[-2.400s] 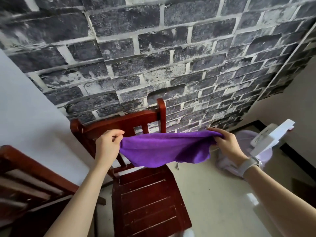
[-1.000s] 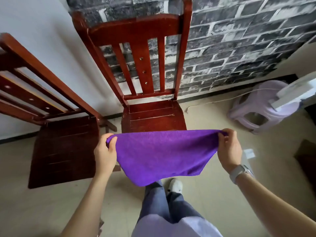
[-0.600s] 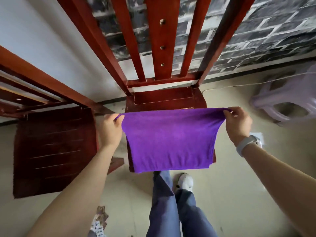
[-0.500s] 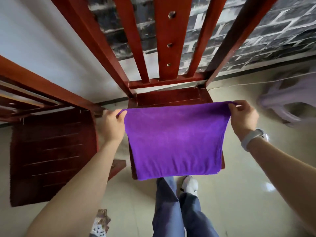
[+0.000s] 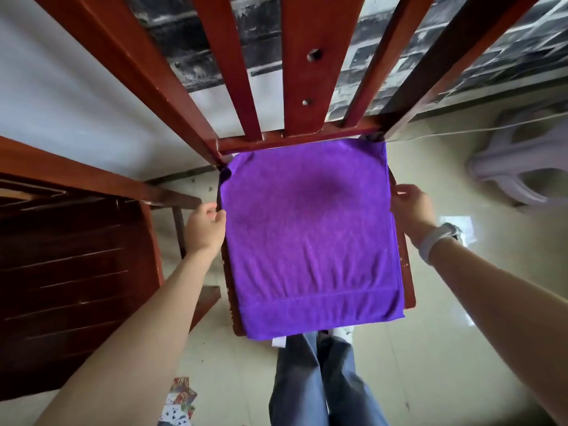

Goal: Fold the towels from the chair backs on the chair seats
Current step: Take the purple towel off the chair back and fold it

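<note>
A purple towel [image 5: 310, 235] lies spread flat over the seat of the red wooden chair [image 5: 408, 272]. Its far edge reaches the base of the chair back [image 5: 302, 63], and its near hem hangs slightly over the seat's front edge. My left hand [image 5: 204, 226] pinches the towel's left edge about halfway along. At the right edge, also about halfway along, my right hand [image 5: 412, 207] has its fingers curled on the towel; a white watch is on that wrist.
A second red wooden chair [image 5: 76, 256] stands close on the left, seat bare. A pale purple plastic stool [image 5: 519, 173] sits on the floor at the right, with a cord running past it. My legs [image 5: 322, 382] stand in front of the seat. Playing cards [image 5: 179, 404] lie on the floor.
The towel, held up stretched by its top corners, has been lowered and laid flat on the seat. Both hands have shifted from the corners to the middle of the side edges.
</note>
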`<state>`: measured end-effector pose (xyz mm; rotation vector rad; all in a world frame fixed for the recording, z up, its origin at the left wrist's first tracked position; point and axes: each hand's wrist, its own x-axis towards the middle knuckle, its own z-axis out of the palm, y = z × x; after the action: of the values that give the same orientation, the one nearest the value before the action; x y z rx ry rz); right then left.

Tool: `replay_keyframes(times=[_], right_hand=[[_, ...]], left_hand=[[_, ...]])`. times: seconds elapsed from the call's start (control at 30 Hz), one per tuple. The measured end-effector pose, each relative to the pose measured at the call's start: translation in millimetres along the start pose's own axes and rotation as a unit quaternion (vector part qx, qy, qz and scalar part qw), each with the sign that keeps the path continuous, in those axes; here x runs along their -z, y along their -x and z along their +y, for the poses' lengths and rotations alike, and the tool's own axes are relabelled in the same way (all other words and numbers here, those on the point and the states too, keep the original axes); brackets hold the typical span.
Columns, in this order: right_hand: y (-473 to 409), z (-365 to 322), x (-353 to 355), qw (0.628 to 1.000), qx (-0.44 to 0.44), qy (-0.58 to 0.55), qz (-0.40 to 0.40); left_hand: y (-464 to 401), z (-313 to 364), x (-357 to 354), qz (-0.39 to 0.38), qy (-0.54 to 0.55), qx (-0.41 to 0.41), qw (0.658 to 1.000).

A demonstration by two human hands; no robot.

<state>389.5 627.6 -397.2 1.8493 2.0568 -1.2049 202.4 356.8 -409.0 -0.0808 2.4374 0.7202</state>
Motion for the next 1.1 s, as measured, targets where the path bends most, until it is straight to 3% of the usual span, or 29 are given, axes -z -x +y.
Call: replay_keyframes(times=[0.2, 0.37, 0.63, 0.87, 0.93, 1.1], right_hand=[[47, 87, -23, 0.996, -0.076, 0.051, -0.02], [76, 139, -37, 0.992, -0.115, 0.059, -0.011], [71, 151, -44, 0.99, -0.105, 0.088, 0.041], [70, 145, -38, 0.992, -0.089, 0.089, -0.005], [73, 143, -33, 0.996, -0.057, 0.072, -0.008], [88, 146, -12, 0.991, -0.024, -0.127, 0.01]], left_hand=[[61, -58, -35, -0.023, -0.023, 0.085, 0.996], [99, -94, -59, 0.011, -0.02, 0.117, 0.993], [104, -101, -68, 0.062, -0.002, 0.121, 0.991], [106, -109, -69, 0.05, 0.062, 0.124, 0.989], [112, -106, -65, 0.047, 0.115, 0.12, 0.985], [129, -102, -44, 0.026, 0.278, 0.115, 0.953]])
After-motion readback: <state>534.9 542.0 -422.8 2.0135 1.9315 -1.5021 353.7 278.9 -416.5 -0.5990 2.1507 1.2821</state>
